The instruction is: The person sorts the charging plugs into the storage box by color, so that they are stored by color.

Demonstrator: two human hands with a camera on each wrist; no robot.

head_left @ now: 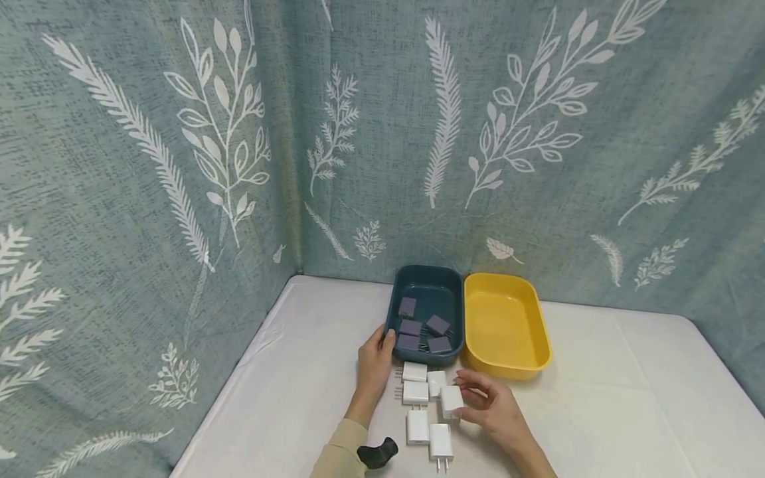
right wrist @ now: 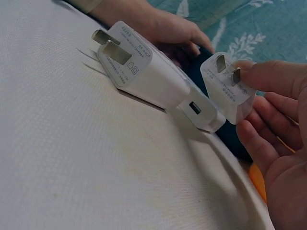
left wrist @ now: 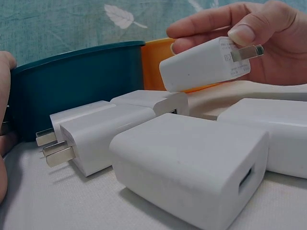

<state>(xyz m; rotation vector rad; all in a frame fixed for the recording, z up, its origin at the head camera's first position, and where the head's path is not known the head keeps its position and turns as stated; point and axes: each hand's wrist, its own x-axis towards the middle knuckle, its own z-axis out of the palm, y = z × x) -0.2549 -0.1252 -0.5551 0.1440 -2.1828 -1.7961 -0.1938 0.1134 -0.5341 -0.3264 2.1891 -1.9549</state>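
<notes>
My right hand [head_left: 487, 405] pinches a white charger plug [head_left: 451, 401] between thumb and fingers. In the left wrist view that charger [left wrist: 206, 64] is lifted above the others, its metal prongs by the thumb. Several more white chargers [head_left: 418, 427] lie on the table below the bins, some with prongs to the left. My left hand [head_left: 374, 365] holds the near left corner of the dark blue bin [head_left: 396, 299], thumb at the rim; part of its fingers is hidden behind the wall. Several purple chargers [head_left: 439, 324] lie inside this bin.
A yellow bin [head_left: 508, 318] stands against the blue bin's right side, with nothing in it. The white-covered table [head_left: 621, 385] backs onto a blue-green leaf-patterned curtain [head_left: 382, 133]. A black curved object [head_left: 378, 453] is at the left wrist.
</notes>
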